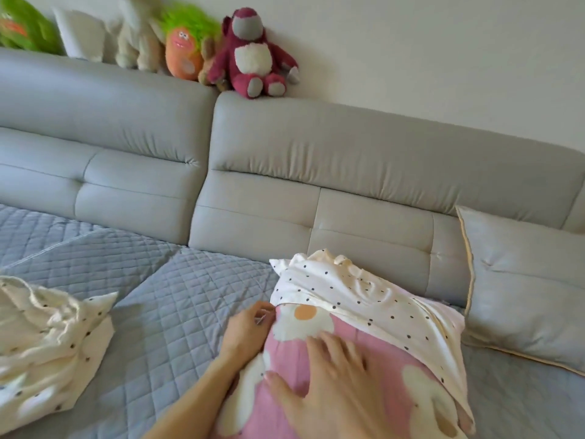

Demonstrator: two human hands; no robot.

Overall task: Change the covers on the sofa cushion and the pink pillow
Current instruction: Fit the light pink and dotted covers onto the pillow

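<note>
— Where is the pink pillow (348,369) sitting right now?

— It is lying on the quilted grey seat cover (177,299) in front of me, and the white dotted cover (364,296) is sheathing only its far end; the near part with the daisy print is sticking out bare.

— What are your hands doing?

— My left hand (247,331) is pinching the cover's open edge at the pillow's left side, fingers curled on the fabric. My right hand (329,378) is pressing flat on the pink face, fingers spread and straight, gripping nothing.

— Anything else lying about?

— A second dotted cover (47,340) is lying crumpled and limp at my left, well apart from the pillow. A grey sofa cushion (522,286) is leaning against the backrest (316,185) just beside the pillow on the right. A dark red plush bear (253,58) and other soft toys are sitting along the backrest top.
</note>
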